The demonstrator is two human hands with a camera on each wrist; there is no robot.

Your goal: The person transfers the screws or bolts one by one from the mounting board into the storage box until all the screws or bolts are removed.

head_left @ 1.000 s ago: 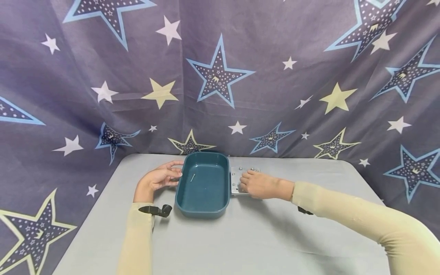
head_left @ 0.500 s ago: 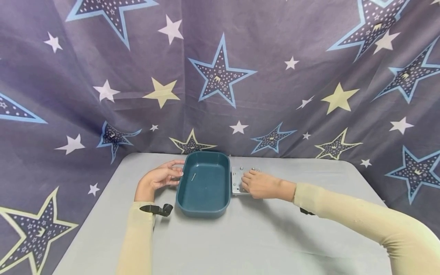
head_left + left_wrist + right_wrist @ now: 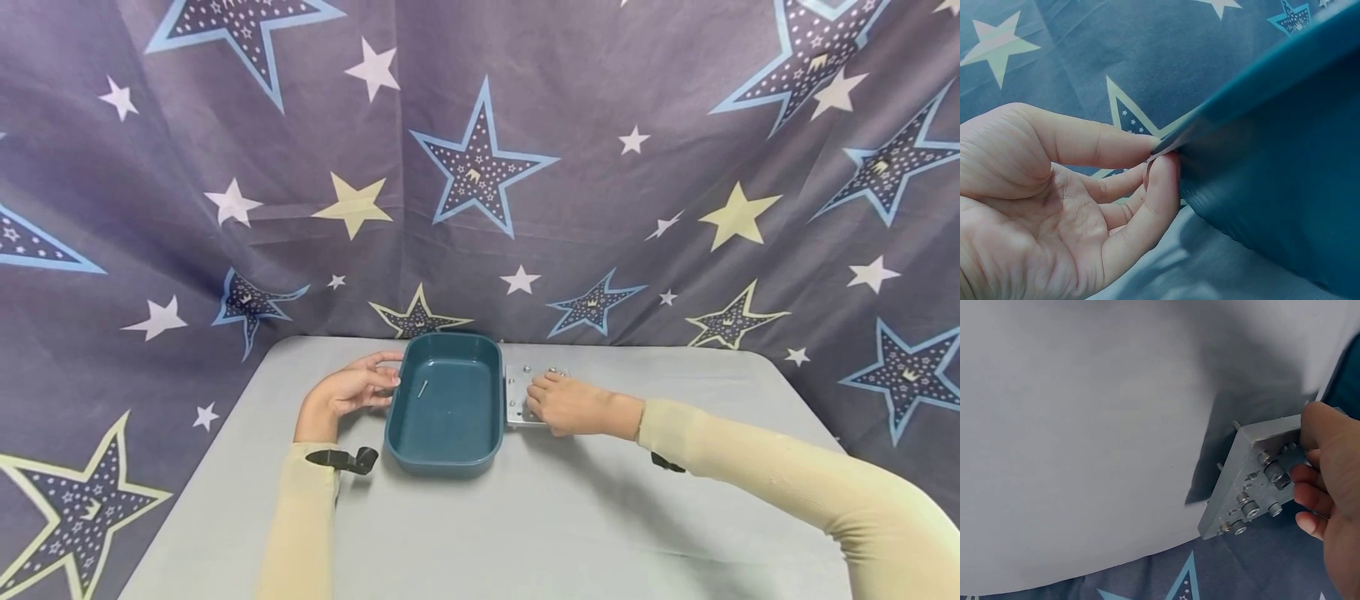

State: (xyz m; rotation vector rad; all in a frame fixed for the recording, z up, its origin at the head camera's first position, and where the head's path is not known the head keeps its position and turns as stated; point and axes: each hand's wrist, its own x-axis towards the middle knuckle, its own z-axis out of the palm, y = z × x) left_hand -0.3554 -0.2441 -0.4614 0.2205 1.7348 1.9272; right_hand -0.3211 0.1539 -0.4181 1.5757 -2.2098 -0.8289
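A dark teal plastic tray (image 3: 447, 417) rests on the table, with one loose screw (image 3: 422, 389) lying in it. My left hand (image 3: 356, 387) pinches the tray's left rim between thumb and fingers, as the left wrist view shows close up. Right beside the tray lies a flat metal block (image 3: 521, 394) fitted with several socket-head screws (image 3: 1249, 507). Screw ends stick out under the block in the right wrist view. Curled over its top face, my right hand (image 3: 566, 404) grips at a screw; the thumb-and-index contact is hidden by the hand itself.
The pale table (image 3: 465, 533) ends at a star-patterned curtain (image 3: 480, 250) close behind the tray and block. A black wrist camera strap (image 3: 341, 459) sits on the left sleeve. The tray's right wall stands against the block's left side.
Both hands, the tray and the block keep their places; only a slight shift of the head view shows.
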